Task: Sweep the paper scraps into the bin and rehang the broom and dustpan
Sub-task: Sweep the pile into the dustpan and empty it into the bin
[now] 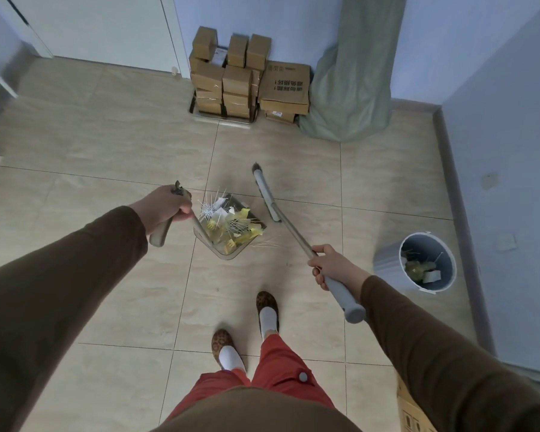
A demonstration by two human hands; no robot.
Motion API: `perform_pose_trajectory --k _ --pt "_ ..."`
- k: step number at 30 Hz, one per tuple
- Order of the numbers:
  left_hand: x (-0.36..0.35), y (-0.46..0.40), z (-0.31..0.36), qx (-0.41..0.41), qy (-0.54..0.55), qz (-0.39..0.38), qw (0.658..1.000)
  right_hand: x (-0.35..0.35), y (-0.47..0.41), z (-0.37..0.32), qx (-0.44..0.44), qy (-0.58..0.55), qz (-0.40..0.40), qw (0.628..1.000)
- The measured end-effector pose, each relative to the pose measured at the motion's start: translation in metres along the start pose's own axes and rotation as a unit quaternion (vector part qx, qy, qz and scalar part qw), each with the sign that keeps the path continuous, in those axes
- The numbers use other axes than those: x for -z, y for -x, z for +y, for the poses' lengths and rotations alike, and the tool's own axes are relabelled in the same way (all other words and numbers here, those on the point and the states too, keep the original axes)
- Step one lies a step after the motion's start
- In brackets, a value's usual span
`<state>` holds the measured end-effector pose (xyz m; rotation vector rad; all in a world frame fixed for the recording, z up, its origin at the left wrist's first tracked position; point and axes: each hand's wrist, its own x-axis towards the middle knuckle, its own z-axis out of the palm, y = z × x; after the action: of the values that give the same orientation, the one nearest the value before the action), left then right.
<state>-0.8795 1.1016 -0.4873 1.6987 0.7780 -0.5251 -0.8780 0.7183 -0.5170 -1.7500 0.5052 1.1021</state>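
My left hand grips the beige handle of the clear dustpan, which sits on the tiled floor ahead of my feet. Yellow and white paper scraps and thin white sticks fill the pan. My right hand grips the broom's grey handle. The broom slants up and left, its grey head resting on the floor just right of the pan. A few thin sticks lie on the floor by the pan's right side. The grey-blue bin stands to the right near the wall, with some scraps inside.
Stacked cardboard boxes stand against the far wall, with a green sack beside them. Blue walls close the right side. Another cardboard box is at the lower right. A white door is at the back left.
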Motion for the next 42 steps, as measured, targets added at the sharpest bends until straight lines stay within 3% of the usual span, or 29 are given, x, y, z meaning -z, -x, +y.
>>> perform_pose_trajectory --k 10,19,31,42 --pt "0.001 0.041 0.026 -0.05 -0.059 0.014 0.997 0.007 0.013 -0.01 -0.1 -0.197 -0.026 0.975" --pt "-0.007 0.062 0.064 -0.116 -0.125 -0.002 0.985 -0.005 0.022 0.011 -0.084 -0.45 -0.054 0.887" --pt "-0.074 0.096 0.161 -0.215 -0.22 -0.088 0.947 0.034 0.058 0.049 -0.082 -0.542 -0.016 0.836" --pt "-0.192 0.137 0.238 -0.37 -0.264 -0.152 0.877 0.092 0.107 0.125 -0.074 -0.588 0.037 0.805"
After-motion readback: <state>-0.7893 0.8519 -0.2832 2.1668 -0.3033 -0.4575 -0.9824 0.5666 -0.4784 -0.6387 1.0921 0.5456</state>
